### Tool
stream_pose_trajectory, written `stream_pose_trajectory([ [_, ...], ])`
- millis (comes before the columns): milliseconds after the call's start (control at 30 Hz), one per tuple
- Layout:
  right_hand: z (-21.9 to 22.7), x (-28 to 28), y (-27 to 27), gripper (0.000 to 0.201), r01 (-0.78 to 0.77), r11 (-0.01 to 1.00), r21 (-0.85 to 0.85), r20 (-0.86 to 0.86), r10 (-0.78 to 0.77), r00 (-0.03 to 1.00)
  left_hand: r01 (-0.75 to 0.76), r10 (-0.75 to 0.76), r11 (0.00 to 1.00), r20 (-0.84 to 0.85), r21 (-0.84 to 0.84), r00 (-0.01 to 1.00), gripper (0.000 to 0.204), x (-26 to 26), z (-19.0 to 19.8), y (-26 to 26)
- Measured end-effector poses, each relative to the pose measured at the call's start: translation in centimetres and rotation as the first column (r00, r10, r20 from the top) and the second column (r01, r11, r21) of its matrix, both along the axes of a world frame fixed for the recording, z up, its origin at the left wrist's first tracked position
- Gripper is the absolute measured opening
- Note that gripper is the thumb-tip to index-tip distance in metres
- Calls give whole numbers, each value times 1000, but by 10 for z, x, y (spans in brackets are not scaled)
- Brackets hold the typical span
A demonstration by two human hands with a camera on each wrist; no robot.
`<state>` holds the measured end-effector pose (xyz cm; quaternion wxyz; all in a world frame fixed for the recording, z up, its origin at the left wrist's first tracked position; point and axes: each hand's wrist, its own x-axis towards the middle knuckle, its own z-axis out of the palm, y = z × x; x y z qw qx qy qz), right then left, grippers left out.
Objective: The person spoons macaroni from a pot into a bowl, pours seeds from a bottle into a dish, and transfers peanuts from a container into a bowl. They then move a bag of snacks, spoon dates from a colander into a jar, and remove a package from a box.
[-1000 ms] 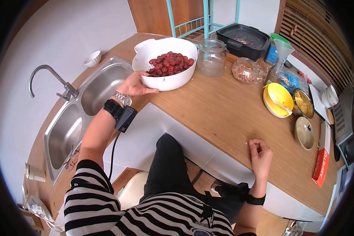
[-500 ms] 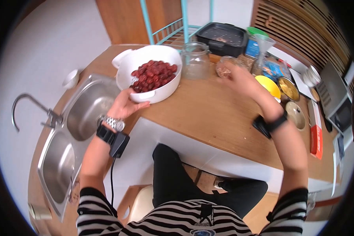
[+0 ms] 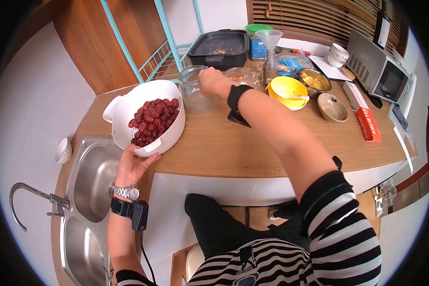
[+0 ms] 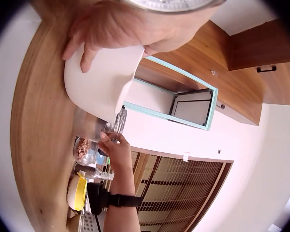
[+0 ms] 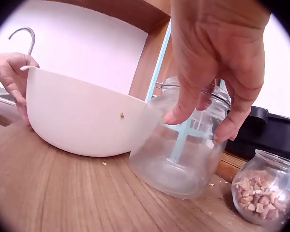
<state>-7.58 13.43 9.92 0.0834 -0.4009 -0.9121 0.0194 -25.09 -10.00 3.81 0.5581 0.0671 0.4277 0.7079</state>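
A white bowl [image 3: 171, 138] of red dates [image 3: 152, 119] stands at the counter's left, in the head view. My left hand [image 3: 132, 168] holds its near rim, thumb stretched along the outside; the left wrist view shows this hand [image 4: 121, 29] against the bowl wall [image 4: 99, 79]. Beside the bowl is a clear glass jar [image 3: 195, 97]. My right hand [image 3: 213, 81] grips the jar around its neck from above. In the right wrist view, the right hand's fingers [image 5: 183, 104] and thumb straddle the empty jar [image 5: 176, 159], which looks tilted close to the bowl [image 5: 87, 116].
Right of the jar sits a small glass jar [image 3: 238, 75] of nuts, behind it a black pan [image 3: 219, 45]. Farther right are a yellow bowl [image 3: 287, 86], a metal bowl [image 3: 314, 81], a beige bowl [image 3: 332, 108] and a red-white box [image 3: 364, 117]. A sink [image 3: 97, 176] lies left.
My right hand has moved from the counter's near edge, past the small nut jar, to the big glass jar and taken hold of it. The left hand stays on the bowl; the head view has turned right.
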Motion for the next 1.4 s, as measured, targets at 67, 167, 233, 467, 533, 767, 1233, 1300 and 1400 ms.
stream_pose_trajectory([
  [67, -4, 12, 0, 46, -41, 999, 15, 6, 41, 999, 26, -25, 999, -34, 27, 999, 39, -2, -1, 0],
  [167, -1, 48, -16, 38, -104, 995, -7, -24, 104, 994, 62, -61, 997, -26, 45, 998, 37, -8, -5, 2],
  [233, 9, 88, -41, 37, -144, 987, -73, -78, 138, 987, 68, -66, 997, -45, 44, 997, 36, -5, -4, 2],
  [467, 13, 197, -99, 32, -160, 987, -14, -159, 156, 975, 14, -13, 1000, -48, 15, 999, 36, 34, 14, -8],
  [533, 14, 225, -118, 32, -140, 990, 0, -172, 138, 975, 74, -71, 995, -41, 71, 997, 38, 47, 14, -13],
  [767, -7, 267, -123, 39, 10, 1000, 11, -231, -7, 973, 209, -213, 976, 70, 61, 975, 38, 107, 15, -17],
  [1233, 8, 266, -119, 43, 198, 956, 217, -177, -161, 971, 335, -335, 942, -9, 31, 942, 45, 164, 3, -12],
  [1300, 21, 271, -98, 43, 271, 958, 96, -435, -205, 877, 326, -326, 945, -29, 15, 945, 43, 167, 5, -14],
  [1400, 19, 282, -41, 33, 326, 945, 10, -435, -289, 853, 313, -320, 946, -102, -82, 942, 28, 168, 3, -17],
])
